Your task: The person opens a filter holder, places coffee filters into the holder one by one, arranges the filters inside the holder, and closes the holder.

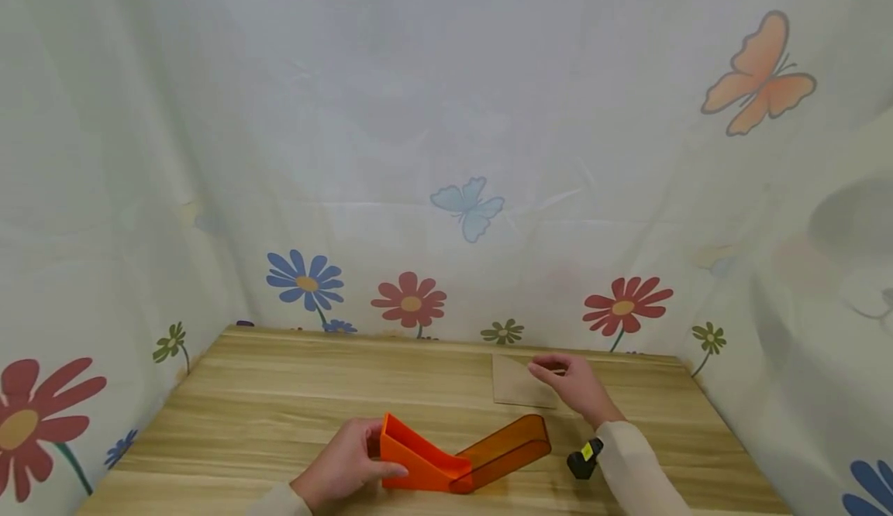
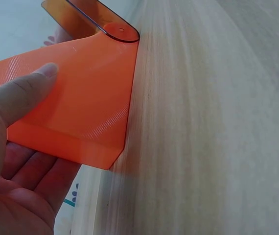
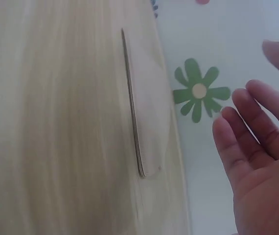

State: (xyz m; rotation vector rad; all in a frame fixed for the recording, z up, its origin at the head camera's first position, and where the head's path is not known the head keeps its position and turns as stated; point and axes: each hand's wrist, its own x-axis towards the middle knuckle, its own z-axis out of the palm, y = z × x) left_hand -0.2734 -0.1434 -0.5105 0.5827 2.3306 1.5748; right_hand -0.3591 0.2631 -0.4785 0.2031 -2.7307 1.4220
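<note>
An orange plastic case with a see-through amber lid is in my left hand. The lid is swung away from the case on its round hinge, pointing right. In the left wrist view the left thumb presses the case's broad side, and the other fingers lie behind it. My right hand is above a flat brown stack of card or paper sheets, its fingers loosely bent with nothing between them. The right wrist view shows the stack beside that hand, apart from it.
The wood-grain table reaches back to a white curtain printed with flowers and butterflies. More curtain hangs on both sides. A small black item with a yellow mark is beside the right sleeve.
</note>
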